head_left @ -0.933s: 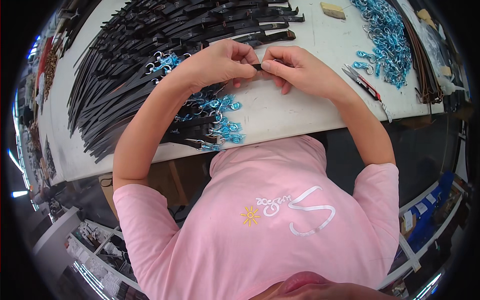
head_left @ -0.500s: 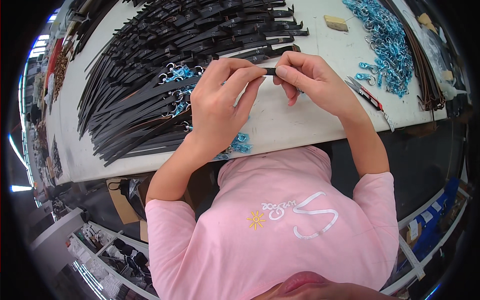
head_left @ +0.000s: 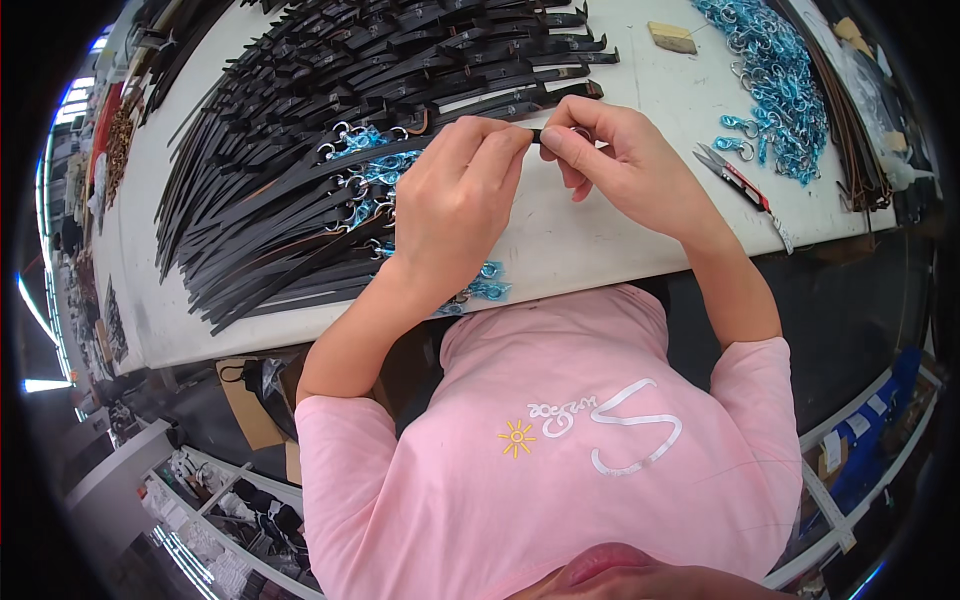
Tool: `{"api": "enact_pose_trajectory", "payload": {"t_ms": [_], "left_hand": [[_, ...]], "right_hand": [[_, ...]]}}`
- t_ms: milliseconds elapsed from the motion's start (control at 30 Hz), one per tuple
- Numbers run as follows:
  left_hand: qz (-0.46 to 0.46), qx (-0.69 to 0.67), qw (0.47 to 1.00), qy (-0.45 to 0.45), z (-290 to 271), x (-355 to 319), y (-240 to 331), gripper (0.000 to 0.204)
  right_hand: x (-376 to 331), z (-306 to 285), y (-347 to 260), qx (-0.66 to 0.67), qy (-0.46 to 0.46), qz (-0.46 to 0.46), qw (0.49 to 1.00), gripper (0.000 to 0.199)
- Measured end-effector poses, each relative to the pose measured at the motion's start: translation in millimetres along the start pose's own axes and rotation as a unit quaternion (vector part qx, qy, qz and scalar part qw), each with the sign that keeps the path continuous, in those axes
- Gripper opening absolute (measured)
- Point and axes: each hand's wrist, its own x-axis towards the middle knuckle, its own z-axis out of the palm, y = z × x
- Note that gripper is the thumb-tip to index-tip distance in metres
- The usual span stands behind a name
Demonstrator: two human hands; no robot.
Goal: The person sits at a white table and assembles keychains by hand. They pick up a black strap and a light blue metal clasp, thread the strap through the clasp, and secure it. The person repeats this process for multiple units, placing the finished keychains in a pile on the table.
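Observation:
A short stretch of black strap [head_left: 536,136] shows between my fingertips, above the white table. My left hand [head_left: 455,195] pinches its left side, and my right hand [head_left: 618,160] pinches its right side between thumb and forefinger. My fingers cover most of the held part, and where the rest of it runs I cannot tell. Left of and beyond my left hand lies a big heap of black straps [head_left: 300,140]. Metal clasps with rings, wrapped in blue film [head_left: 372,170], lie on the straps next to my left hand.
A heap of blue-wrapped clasps [head_left: 775,85] lies at the far right, beside a bundle of brown straps [head_left: 850,130]. Red-handled snips [head_left: 735,182] lie right of my right hand. A tan block [head_left: 672,38] sits farther back. The table's near edge [head_left: 590,290] runs close to my body.
My fingertips have drawn closer together, so less of the black strap shows between them. My left hand has turned slightly, with its fingers more closed. The view has shifted a little.

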Motion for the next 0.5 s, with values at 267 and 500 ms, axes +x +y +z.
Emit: {"api": "enact_pose_trajectory", "payload": {"t_ms": [267,500], "left_hand": [[0.087,0.078,0.993,-0.014,11.3,0.5,-5.2,0.023],[0.104,-0.122,0.987,-0.030,2.5,-7.5,2.3,0.029]], "right_hand": [[1.3,4.1,-5.7,-0.146,0.047,-0.007,0.988,0.023],[6.6,-5.1,1.7,-0.114,0.048,-0.031,0.992,0.023]]}}
